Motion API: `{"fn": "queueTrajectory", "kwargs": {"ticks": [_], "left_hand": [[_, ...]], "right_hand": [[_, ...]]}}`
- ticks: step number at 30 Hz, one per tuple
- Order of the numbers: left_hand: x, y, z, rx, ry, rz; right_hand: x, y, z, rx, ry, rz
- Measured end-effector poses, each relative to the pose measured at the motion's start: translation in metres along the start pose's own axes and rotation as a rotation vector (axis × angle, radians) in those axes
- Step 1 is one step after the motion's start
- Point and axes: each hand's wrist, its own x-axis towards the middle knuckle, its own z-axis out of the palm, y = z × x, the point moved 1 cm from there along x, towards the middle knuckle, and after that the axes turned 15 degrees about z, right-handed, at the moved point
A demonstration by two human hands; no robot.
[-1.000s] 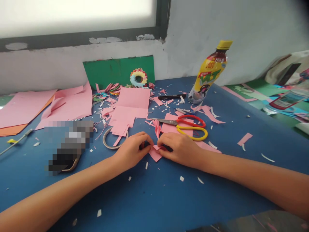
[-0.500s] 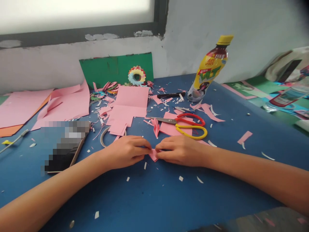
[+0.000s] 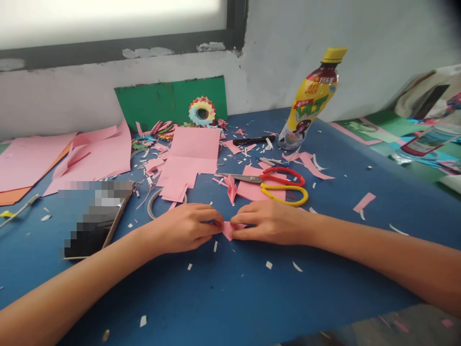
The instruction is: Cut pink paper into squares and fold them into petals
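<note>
Low over the blue table [image 3: 230, 298], a small folded piece of pink paper [image 3: 227, 232] is pinched between my two hands. My left hand [image 3: 189, 227] has its fingertips closed on the paper's left edge. From the other side, my right hand [image 3: 270, 222] grips it with thumb and fingers, which cover part of the folds. Just behind the fingertips lies another folded pink paper piece [image 3: 231, 189], apart from both hands. Scissors [image 3: 266, 181] with one red and one yellow handle rest behind my right hand, partly on a pink sheet.
A phone [image 3: 95, 226] lies left of my left hand. Behind are pink sheets [image 3: 192, 149], a roll of tape [image 3: 153, 204], a black pen [image 3: 254, 140] and a paper ring [image 3: 202, 112] against a green board [image 3: 151, 105]. A drink bottle [image 3: 311, 103] stands at the back right.
The view has shifted slightly. Both hands keep hold of the small pink paper, and more of its right part now shows between my right fingers.
</note>
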Motion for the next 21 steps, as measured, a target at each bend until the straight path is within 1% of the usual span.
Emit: {"fn": "queueTrajectory", "kwargs": {"ticks": [4,7,10,14,18,21], "left_hand": [[0.002,0.004,0.002,0.019,-0.013,-0.007],[0.005,0.011,0.003,0.024,-0.014,-0.028],[0.008,0.015,0.001,0.008,0.002,-0.137],[0.009,0.015,-0.004,-0.045,0.008,-0.303],[0.008,0.015,-0.009,-0.116,-0.005,-0.467],[0.007,0.015,-0.012,-0.134,-0.019,-0.532]], "right_hand": [[0.002,0.000,0.000,0.023,-0.004,0.023],[0.003,-0.006,-0.004,0.043,-0.011,0.060],[0.003,-0.015,-0.009,-0.008,-0.042,0.100],[-0.001,-0.026,-0.015,-0.108,-0.039,0.172],[-0.005,-0.027,-0.017,-0.094,-0.089,0.244],[-0.008,-0.026,-0.020,-0.052,-0.098,0.320]]}}
